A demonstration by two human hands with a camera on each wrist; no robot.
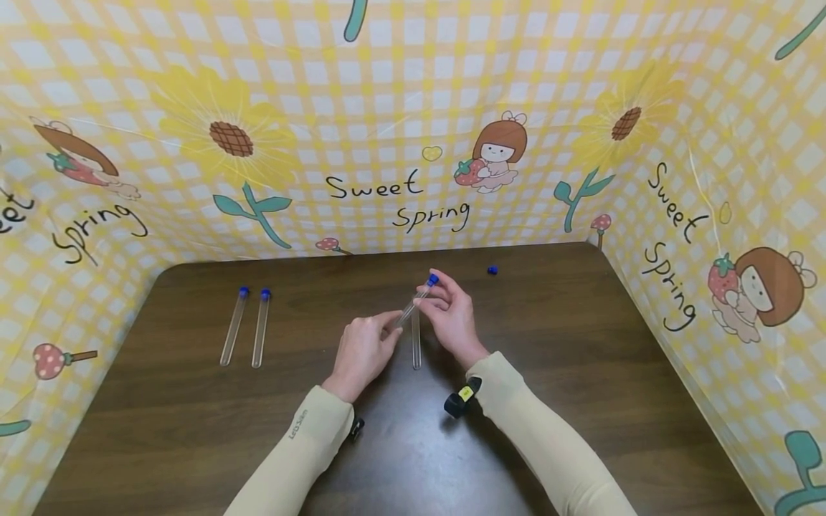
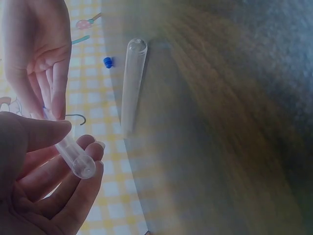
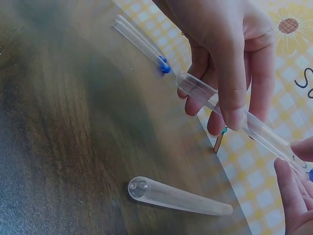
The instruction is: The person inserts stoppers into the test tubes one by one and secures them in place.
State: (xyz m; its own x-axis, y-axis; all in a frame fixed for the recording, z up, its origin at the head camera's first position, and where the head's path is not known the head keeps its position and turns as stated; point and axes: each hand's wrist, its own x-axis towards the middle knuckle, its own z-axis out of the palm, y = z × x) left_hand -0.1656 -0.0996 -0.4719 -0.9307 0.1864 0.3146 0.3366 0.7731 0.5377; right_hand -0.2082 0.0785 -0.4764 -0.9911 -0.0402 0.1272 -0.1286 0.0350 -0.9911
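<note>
While the left hand (image 1: 363, 351) is pinching a clear tube (image 1: 407, 313) by its lower part between thumb and fingers, an uncapped tube (image 1: 416, 352) is lying just beside it on the dark wooden counter (image 1: 161, 430). The right hand's (image 1: 454, 321) fingers are pinching the held tube near its blue cap (image 1: 433, 279), and it is slanting above the counter. Farther left, two capped tubes (image 1: 261, 331) are lying near each other. Toward the back edge a loose cap (image 1: 492, 270) is resting; beyond, a yellow-checked cloth (image 1: 387, 107) is hanging.
</note>
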